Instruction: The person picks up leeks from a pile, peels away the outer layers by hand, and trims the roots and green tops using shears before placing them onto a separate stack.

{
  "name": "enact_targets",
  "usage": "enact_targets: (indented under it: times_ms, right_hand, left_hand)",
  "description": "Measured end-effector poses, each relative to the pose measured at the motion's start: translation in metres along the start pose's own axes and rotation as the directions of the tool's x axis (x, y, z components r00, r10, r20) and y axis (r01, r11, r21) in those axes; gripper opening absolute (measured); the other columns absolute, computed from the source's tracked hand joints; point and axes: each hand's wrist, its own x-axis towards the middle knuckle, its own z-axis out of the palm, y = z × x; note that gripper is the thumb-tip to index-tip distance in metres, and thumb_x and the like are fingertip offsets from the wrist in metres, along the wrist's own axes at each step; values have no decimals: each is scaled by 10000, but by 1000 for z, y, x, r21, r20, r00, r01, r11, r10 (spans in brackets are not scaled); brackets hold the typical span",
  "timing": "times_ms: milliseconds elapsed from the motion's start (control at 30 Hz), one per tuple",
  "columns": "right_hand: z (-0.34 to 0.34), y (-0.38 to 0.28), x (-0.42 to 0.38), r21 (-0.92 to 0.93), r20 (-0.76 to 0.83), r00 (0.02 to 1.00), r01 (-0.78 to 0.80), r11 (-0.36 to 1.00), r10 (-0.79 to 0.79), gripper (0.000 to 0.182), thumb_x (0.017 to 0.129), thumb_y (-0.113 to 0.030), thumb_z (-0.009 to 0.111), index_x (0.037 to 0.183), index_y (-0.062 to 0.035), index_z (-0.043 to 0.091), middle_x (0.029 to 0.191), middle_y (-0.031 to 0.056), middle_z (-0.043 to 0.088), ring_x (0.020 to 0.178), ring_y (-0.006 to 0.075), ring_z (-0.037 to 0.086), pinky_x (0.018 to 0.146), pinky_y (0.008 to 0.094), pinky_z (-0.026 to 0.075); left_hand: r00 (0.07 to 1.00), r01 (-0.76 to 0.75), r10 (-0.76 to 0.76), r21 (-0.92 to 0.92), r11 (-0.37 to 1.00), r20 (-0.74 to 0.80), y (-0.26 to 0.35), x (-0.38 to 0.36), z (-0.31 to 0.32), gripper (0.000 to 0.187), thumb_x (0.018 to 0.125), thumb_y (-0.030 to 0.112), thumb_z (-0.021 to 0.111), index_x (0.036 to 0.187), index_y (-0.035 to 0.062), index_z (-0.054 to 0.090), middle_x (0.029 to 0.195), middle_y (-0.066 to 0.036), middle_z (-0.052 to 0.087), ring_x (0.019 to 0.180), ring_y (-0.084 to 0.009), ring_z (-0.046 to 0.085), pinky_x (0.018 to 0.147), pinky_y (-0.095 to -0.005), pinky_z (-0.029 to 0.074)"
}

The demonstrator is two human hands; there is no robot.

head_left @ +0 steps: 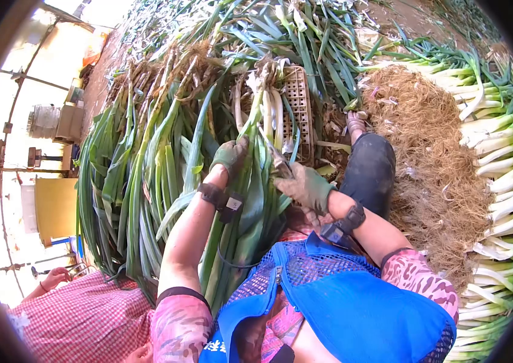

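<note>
My left hand [230, 154], in a green and grey glove, is closed round the green stalk of a leek [254, 121] in front of me. Its pale root end points away from me, over a plastic crate [296, 97]. Just to the right, my gloved right hand [308, 186] is closed on a slim dark metal tool [279, 160]. The tool points up toward the leek's stalk; its exact kind cannot be made out. Long leaves of the leek hang down toward my lap.
Untrimmed leeks [141, 151] lie heaped at left, roots away from me. A mound of cut roots [429, 175] covers the right side, bordered by a curved row of white-ended leeks [510, 181]. Loose leaves lie beyond. A person in red checked clothing [93, 314] is at lower left.
</note>
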Motion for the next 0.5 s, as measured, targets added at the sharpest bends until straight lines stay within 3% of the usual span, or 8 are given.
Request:
enact_targets:
  times_ms: [67, 167, 267, 300, 367, 433, 467, 500]
  right_hand:
    - [-3, -6, 0, 30, 9, 1000, 1, 1000, -2, 538, 845, -406, 649, 1143, 31, 551, 827, 196, 656, 778, 276, 655, 710, 407, 516]
    - [6, 4, -6, -118, -5, 999, 31, 992, -32, 540, 842, -420, 632, 1151, 18, 564, 972, 227, 666, 931, 351, 656, 810, 400, 504]
    - [1, 11, 22, -56, -109, 986, 122, 991, -127, 616, 804, -468, 622, 1094, 76, 591, 975, 303, 657, 956, 399, 659, 828, 433, 511]
    - [-7, 11, 51, -129, -22, 999, 24, 991, -27, 583, 796, -452, 617, 1037, 79, 628, 915, 300, 663, 895, 406, 670, 791, 439, 521]
    - [-20, -4, 86, -127, -182, 979, 73, 989, -95, 551, 790, -431, 617, 988, 81, 661, 890, 279, 676, 835, 368, 689, 736, 405, 539]
    - [-35, -13, 134, -136, -198, 980, -44, 990, 16, 540, 834, -440, 621, 921, 93, 624, 712, 228, 654, 729, 327, 694, 662, 412, 534]
    - [-39, -19, 146, 99, -168, 974, -137, 986, 153, 557, 830, -460, 624, 805, 96, 630, 670, 232, 641, 649, 321, 690, 595, 418, 534]
    - [-45, -20, 159, -216, -226, 954, 146, 965, -195, 577, 835, -475, 620, 799, 101, 626, 638, 228, 627, 595, 316, 679, 545, 415, 524]
  left_hand:
    - [999, -16, 14, 48, 999, 31, 18, -11, -16, 366, 956, 242, 473, 1185, -33, 549, 854, -233, 666, 868, -349, 669, 753, -428, 519]
    - [995, 82, -77, -89, 993, 61, 23, -10, -19, 508, 946, 400, 415, 1096, -42, 615, 966, -294, 649, 994, -432, 621, 857, -463, 484]
    - [994, 58, -52, -57, 997, 94, 14, -6, -6, 532, 944, 443, 464, 1055, -43, 648, 930, -265, 665, 913, -373, 645, 821, -436, 490]
    - [990, 97, -88, -84, 992, 108, 18, -8, -8, 536, 936, 454, 479, 1044, -42, 651, 909, -247, 672, 877, -344, 655, 800, -424, 493]
    - [965, 245, -218, -202, 948, 145, 42, -20, -20, 601, 909, 524, 486, 998, -42, 668, 896, -225, 680, 840, -304, 663, 786, -408, 491]
    - [927, 365, -314, -296, 883, 207, 62, -32, -35, 654, 879, 574, 481, 992, -40, 675, 895, -188, 683, 850, -287, 659, 786, -397, 489]
    - [925, 367, -315, -296, 882, 212, 68, -37, -40, 660, 878, 578, 477, 1004, -40, 673, 904, -197, 685, 866, -299, 663, 795, -399, 488]
    - [924, 370, -316, -297, 880, 216, 73, -42, -44, 666, 878, 581, 473, 1017, -40, 671, 914, -205, 688, 881, -310, 668, 805, -402, 487]
